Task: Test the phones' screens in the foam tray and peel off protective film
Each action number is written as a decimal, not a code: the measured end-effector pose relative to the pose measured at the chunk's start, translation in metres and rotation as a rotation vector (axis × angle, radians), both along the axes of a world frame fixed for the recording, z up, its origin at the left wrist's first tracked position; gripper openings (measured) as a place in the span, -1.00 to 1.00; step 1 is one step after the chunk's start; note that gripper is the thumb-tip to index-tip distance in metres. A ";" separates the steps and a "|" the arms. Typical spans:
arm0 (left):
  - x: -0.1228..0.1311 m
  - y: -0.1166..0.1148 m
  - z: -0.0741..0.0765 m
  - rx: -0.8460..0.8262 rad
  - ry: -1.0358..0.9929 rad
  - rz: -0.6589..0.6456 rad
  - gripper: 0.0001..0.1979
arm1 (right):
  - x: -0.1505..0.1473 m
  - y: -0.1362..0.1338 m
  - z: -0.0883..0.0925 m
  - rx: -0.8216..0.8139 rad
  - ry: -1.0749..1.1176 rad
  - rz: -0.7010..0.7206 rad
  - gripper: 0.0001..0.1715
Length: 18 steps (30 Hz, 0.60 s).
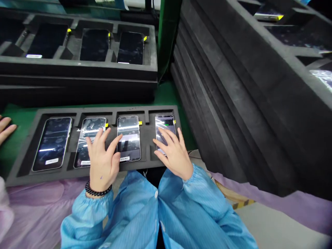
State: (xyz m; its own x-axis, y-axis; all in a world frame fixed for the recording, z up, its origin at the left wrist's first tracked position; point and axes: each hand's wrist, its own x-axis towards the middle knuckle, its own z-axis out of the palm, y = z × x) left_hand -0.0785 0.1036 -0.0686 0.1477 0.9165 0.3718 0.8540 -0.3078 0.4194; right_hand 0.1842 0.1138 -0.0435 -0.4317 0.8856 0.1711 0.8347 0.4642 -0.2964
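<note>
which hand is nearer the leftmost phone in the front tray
Left. The left hand is partly over the second phone, beside the leftmost phone; the right hand is over the rightmost phone, farther along the tray.

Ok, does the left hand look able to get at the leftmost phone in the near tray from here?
Probably yes: the left hand is spread over the neighbouring phone, and nothing visible covers the leftmost phone. The co-worker's hand is beyond the tray, out of the way.
</note>
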 end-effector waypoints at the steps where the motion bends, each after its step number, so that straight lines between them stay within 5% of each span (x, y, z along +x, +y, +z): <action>1: 0.000 0.000 0.000 -0.003 0.004 -0.003 -0.50 | 0.000 0.001 0.000 -0.001 0.010 -0.008 -0.60; 10: 0.014 0.009 0.009 0.009 0.061 -0.084 -0.51 | 0.022 -0.005 -0.013 0.194 0.261 -0.364 -0.59; 18: 0.020 0.007 0.005 0.041 0.056 -0.092 -0.55 | 0.018 -0.010 -0.023 0.215 0.305 -0.423 -0.59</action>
State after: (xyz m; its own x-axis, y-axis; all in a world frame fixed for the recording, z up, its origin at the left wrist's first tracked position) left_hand -0.0582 0.1104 -0.0640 0.2515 0.8824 0.3975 0.8431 -0.4015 0.3577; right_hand 0.2027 0.1039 -0.0660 0.0509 0.9023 0.4281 0.8528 0.1839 -0.4889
